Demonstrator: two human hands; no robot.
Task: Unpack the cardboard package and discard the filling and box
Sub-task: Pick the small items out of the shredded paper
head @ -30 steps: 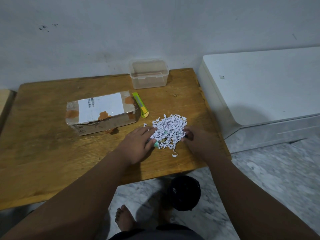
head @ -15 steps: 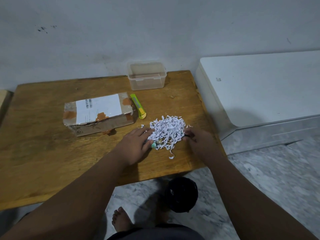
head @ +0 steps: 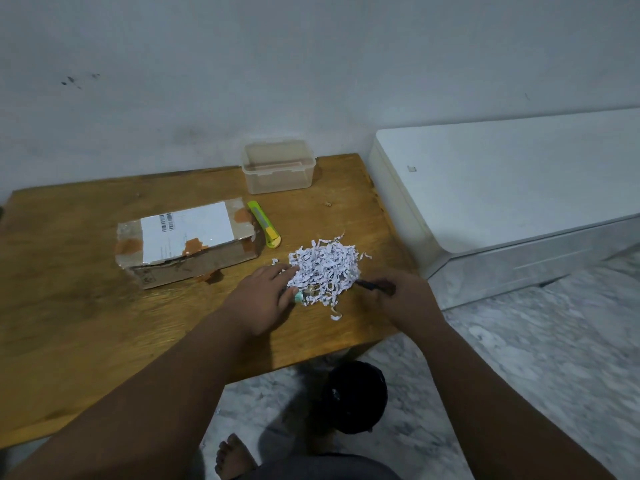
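A heap of white shredded paper filling [head: 325, 268] lies on the wooden table [head: 69, 306], to the right of the cardboard box [head: 187, 244]. The box bears a white label and orange tape, and its flaps lie down. My left hand [head: 263, 299] rests with straight fingers against the heap's left edge. A small teal item [head: 298, 298] peeks out by its thumb. At the heap's right edge, my right hand [head: 401, 299] grips a slim dark object [head: 375, 286] that points into the shreds.
A green and yellow utility knife [head: 265, 228] lies beside the box. A clear plastic container [head: 278, 166] stands at the table's back edge. A black bin [head: 353, 396] sits on the floor under the table's front edge. A white cabinet [head: 502, 202] adjoins the table's right side.
My right hand has drawn back slightly from the heap, and a slim dark object now shows in its grip. The left hand stays at the heap's left edge.
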